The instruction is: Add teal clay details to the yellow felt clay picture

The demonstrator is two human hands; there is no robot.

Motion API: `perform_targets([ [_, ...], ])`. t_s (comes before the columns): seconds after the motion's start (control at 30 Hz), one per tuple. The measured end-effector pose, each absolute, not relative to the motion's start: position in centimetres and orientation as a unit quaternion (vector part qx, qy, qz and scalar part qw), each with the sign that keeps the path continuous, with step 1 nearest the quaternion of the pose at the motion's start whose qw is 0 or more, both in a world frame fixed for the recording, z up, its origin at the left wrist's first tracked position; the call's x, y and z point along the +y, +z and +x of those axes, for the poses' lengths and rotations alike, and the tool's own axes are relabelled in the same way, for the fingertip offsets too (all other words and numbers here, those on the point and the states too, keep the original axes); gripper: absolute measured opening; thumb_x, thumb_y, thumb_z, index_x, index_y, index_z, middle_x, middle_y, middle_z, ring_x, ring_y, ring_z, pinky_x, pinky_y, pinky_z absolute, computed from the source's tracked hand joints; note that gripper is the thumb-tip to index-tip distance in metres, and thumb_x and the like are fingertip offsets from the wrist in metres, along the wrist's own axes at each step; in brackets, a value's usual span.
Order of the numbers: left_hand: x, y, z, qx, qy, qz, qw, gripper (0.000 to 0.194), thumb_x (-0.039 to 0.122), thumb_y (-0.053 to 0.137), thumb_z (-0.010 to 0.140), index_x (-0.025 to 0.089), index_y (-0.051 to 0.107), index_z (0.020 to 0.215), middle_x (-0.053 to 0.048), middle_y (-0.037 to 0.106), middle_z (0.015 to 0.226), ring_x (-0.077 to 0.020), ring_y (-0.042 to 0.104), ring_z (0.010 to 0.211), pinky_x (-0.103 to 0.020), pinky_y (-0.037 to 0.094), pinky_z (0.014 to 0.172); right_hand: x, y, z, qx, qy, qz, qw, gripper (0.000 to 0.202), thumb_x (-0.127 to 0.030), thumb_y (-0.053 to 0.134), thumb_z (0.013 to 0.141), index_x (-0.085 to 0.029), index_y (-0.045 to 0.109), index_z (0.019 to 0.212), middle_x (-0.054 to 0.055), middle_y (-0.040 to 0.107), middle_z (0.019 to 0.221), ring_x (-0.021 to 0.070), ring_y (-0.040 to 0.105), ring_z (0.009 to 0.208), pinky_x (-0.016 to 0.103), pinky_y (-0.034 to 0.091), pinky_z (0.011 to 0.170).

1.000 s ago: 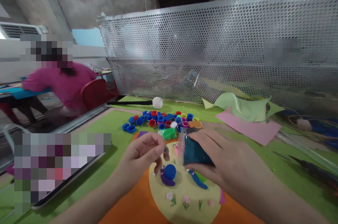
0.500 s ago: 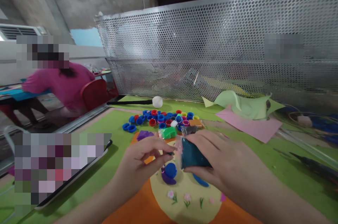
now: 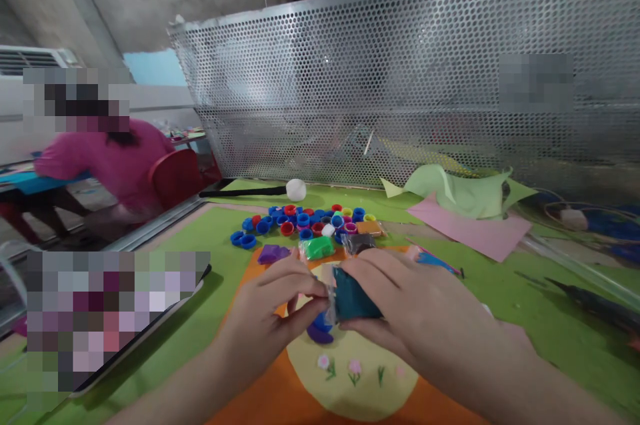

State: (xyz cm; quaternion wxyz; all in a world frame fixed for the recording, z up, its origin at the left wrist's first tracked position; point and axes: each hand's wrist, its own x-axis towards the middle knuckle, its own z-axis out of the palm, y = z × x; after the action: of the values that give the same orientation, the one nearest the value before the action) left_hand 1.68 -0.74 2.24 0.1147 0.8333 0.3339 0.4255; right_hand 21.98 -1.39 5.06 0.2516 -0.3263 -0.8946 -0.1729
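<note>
While the right hand (image 3: 407, 295) grips the teal clay packet (image 3: 356, 295) above the cream paper oval (image 3: 370, 401) | left hand (image 3: 277, 301) appears to pinch its clear edge | risk: forceful pulling could split the film, spilling clay onto the oval's flowers (image 3: 355, 366) | risk: dipping knuckles could dislodge the oval's blue-and-purple figure (image 3: 320, 333).

Dark teal is seen in the packet (image 3: 356, 294) at centre, bright green, purple and near-black in the packs (image 3: 319, 248) beyond. Blue, red and yellow are mixed among the far bottle caps (image 3: 303, 219). The oval (image 3: 350, 395) is coloured pale yellow, dotted with pink-and-green flowers (image 3: 355, 369), on orange paper (image 3: 240, 318). Pink is worn far left (image 3: 117, 161); the grey metal panel (image 3: 350, 78) is patterned with round holes.
</note>
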Motion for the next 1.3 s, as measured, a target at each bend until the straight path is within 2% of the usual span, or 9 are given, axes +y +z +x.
perform_targets([
  [0.1,-0.7,2.2,1.7,0.329,0.415,0.842,0.105,0.012,0.010,0.061,0.080,0.021,0.060,0.078,0.000,0.060,0.072,-0.0113,0.058,0.064,-0.019,0.048,0.059,-1.5,5.1,21.9,-0.899,-0.176,-0.324,0.237,0.047,-0.033,0.085,0.058,-0.012,0.062,0.092,0.004,0.065,0.083,0.0198,0.062,0.068,0.029,0.046,0.044],
  [0.3,-0.7,2.2,1.7,0.322,0.386,0.859,0.098,0.013,0.008,0.055,0.081,0.018,0.059,0.075,-0.002,0.058,0.070,-0.0118,0.056,0.063,-0.022,0.047,0.062,-1.6,5.0,22.0,-0.906,-0.196,-0.316,0.201,0.046,-0.013,0.081,0.057,-0.012,0.062,0.099,0.005,0.064,0.089,0.0214,0.061,0.075,0.027,0.043,0.044],
  [0.43,-0.7,1.8,1.8,0.322,0.380,0.859,0.114,0.013,0.008,0.051,0.081,0.018,0.058,0.076,-0.001,0.055,0.068,-0.0104,0.050,0.058,-0.019,0.042,0.052,-1.6,4.9,21.8,-0.910,-0.185,-0.318,0.192,0.040,-0.020,0.082,0.061,-0.014,0.061,0.095,0.003,0.062,0.083,0.0196,0.060,0.069,0.027,0.041,0.041],
  [0.63,-0.8,2.5,1.9,0.343,0.378,0.837,0.197,0.013,0.010,0.055,0.079,0.020,0.058,0.071,0.001,0.057,0.067,-0.0096,0.053,0.059,-0.016,0.044,0.051,-1.2,5.0,22.1,-0.901,-0.163,-0.323,0.238,0.045,-0.031,0.084,0.059,-0.012,0.061,0.093,0.004,0.064,0.083,0.0215,0.062,0.065,0.031,0.048,0.041],
  [0.77,-0.3,2.9,1.5,0.378,0.401,0.788,0.274,0.008,0.016,0.056,0.081,0.019,0.058,0.074,0.000,0.060,0.068,-0.0095,0.056,0.056,-0.017,0.046,0.047,-0.8,5.2,23.0,-0.885,-0.185,-0.336,0.264,0.052,-0.032,0.084,0.060,-0.012,0.056,0.099,0.009,0.065,0.093,0.0260,0.064,0.073,0.033,0.051,0.040],
  [0.9,0.3,2.7,1.0,0.374,0.430,0.757,0.321,0.011,0.022,0.053,0.084,0.017,0.056,0.075,0.001,0.059,0.064,-0.0077,0.051,0.044,-0.018,0.046,0.040,-0.8,5.2,23.7,-0.877,-0.181,-0.365,0.255,0.056,-0.034,0.079,0.068,-0.016,0.047,0.110,0.010,0.062,0.107,0.0304,0.063,0.092,0.037,0.056,0.051],
  [1.03,-0.2,2.9,1.2,0.351,0.465,0.762,0.282,0.007,0.018,0.058,0.081,0.018,0.061,0.075,-0.002,0.064,0.070,-0.0128,0.060,0.063,-0.022,0.050,0.055,-1.0,5.0,23.5,-0.884,-0.160,-0.360,0.251,0.054,-0.035,0.077,0.070,-0.019,0.044,0.110,0.007,0.063,0.102,0.0279,0.064,0.088,0.039,0.058,0.056],
  [1.13,-0.8,2.8,1.4,0.328,0.460,0.788,0.244,0.006,0.016,0.062,0.080,0.020,0.066,0.078,-0.002,0.065,0.071,-0.0123,0.058,0.064,-0.021,0.048,0.056,-1.2,4.8,23.1,-0.893,-0.139,-0.346,0.251,0.048,-0.035,0.072,0.075,-0.019,0.044,0.110,0.005,0.062,0.097,0.0252,0.065,0.081,0.039,0.058,0.058],
  [1.3,-0.7,2.1,1.4,0.295,0.436,0.828,0.192,0.009,0.015,0.061,0.082,0.022,0.066,0.087,-0.002,0.066,0.077,-0.0142,0.058,0.072,-0.022,0.048,0.062,-1.3,4.8,23.0,-0.895,-0.151,-0.334,0.254,0.026,-0.040,0.043,0.093,-0.019,0.045,0.108,0.008,0.062,0.095,0.0268,0.064,0.083,0.040,0.057,0.056],
])
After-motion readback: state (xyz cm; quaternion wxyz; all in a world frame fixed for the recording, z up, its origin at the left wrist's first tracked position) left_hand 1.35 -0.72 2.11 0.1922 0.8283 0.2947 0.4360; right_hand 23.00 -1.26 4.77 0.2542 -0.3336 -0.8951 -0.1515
